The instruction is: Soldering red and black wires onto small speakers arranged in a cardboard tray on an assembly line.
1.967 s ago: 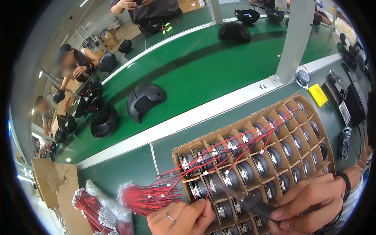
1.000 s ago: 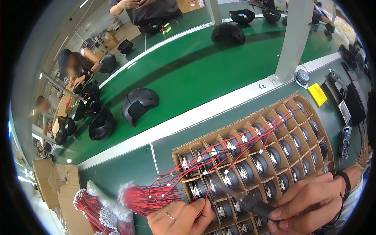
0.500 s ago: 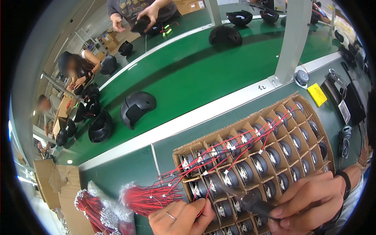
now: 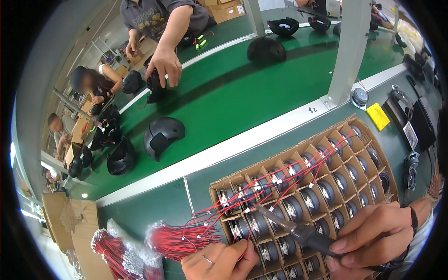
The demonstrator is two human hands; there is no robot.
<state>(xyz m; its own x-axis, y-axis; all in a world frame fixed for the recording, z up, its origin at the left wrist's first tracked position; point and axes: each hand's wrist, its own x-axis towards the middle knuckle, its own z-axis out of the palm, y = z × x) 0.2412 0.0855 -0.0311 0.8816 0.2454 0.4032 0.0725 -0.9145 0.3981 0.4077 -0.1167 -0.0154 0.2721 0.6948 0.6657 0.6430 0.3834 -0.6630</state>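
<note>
A soldering iron (image 4: 308,235) with a dark handle is held in my right hand (image 4: 375,235), its metal tip angled up and left over the box. My left hand (image 4: 218,262) pinches a thin red wire (image 4: 250,233) between thumb and forefinger at the box's left side. Below both hands, a divided cardboard box (image 4: 261,173) holds round black speakers (image 4: 293,208), one to a cell. Several red and black wires with small white connectors lie across the upper rows. Whether the tip touches a speaker terminal, I cannot tell.
Bundles of red wire (image 4: 179,238) lie left of the box. Beyond runs a green conveyor belt (image 4: 224,98) carrying black shells (image 4: 163,135). A loose speaker (image 4: 359,96), a yellow sponge (image 4: 378,116) and a black device (image 4: 410,116) stand right. Across the belt, people handle shells.
The soldering iron's tip has lifted up from the speaker in the second row. My left hand stays nearly in place. Across the belt, a person has lowered a black shell onto the belt's edge.
</note>
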